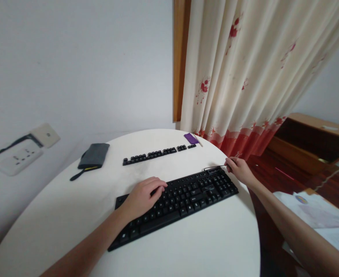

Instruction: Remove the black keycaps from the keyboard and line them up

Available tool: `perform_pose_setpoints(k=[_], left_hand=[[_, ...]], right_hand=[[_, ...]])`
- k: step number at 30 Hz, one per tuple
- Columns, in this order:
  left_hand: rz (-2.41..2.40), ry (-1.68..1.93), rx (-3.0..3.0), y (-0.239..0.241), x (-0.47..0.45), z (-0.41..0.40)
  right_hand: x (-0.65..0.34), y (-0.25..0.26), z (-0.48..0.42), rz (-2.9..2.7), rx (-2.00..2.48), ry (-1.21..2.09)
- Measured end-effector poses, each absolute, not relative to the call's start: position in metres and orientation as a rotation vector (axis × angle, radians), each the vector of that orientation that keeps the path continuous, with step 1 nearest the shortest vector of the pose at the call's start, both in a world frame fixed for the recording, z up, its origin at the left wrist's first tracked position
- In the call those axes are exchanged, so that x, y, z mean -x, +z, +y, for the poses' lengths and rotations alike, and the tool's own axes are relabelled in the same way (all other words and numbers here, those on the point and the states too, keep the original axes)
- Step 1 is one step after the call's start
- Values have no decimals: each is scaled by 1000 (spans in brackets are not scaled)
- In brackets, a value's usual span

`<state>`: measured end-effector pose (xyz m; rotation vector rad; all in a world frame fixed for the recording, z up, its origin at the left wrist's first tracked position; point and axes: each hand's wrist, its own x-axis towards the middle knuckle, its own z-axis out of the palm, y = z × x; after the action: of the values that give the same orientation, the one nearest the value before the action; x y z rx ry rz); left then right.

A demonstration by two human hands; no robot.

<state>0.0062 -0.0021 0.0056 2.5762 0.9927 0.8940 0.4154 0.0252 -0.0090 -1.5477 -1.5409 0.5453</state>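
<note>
A black keyboard (186,195) lies aslant on the white round table (186,246). My left hand (142,197) rests over its far left part, fingers curled together at the back edge and thumb above the keys; the fingertips are partly hidden. Beyond the keyboard's far right corner, my right hand (240,169) pinches a thin wire keycap puller (212,167). Its wire end reaches left over the top right of the keyboard, and my fingers cover its middle. Behind the keyboard stands a row of loose black keycaps (154,154), set in several groups.
A dark grey pouch (96,156) with a strap lies at the table's left. At the back right are a purple cloth (191,138) and a thin stick (198,141). A wall socket (17,157), a flowered curtain (229,77) and papers (316,215) surround the table.
</note>
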Motion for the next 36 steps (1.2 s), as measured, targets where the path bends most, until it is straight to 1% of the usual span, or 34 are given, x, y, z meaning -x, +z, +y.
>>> perform_pose_setpoints(k=[5,7,10,15,19,22,25,31,36], left_hand=[[974,911,-2578,4,-6,-2],[976,907,-2574,4,-6,-2],[982,892,-2559,4,-6,-2],[1074,867,-2461,5,-7,-3],[1090,911,-2302,5,-6,-5],[1043,995,-2183,4,-4,-4],[991,1051,-2139,5,-3,-3],[1076,997,-2134,5,-5,1],[1102,1011,-2099,6,-8,0]], right_hand=[[-426,-22,32,-1210,1488,803],[-427,-18,32,-1156,1433,818],[-413,3,30,-1149,1338,741],[-341,45,26,-1315,1160,677],[-268,61,17,-1567,1038,683],[-228,60,7,-1727,940,709],[-208,50,-1,-1833,856,704],[-206,25,-10,-1806,858,710],[-205,17,-15,-1780,869,686]])
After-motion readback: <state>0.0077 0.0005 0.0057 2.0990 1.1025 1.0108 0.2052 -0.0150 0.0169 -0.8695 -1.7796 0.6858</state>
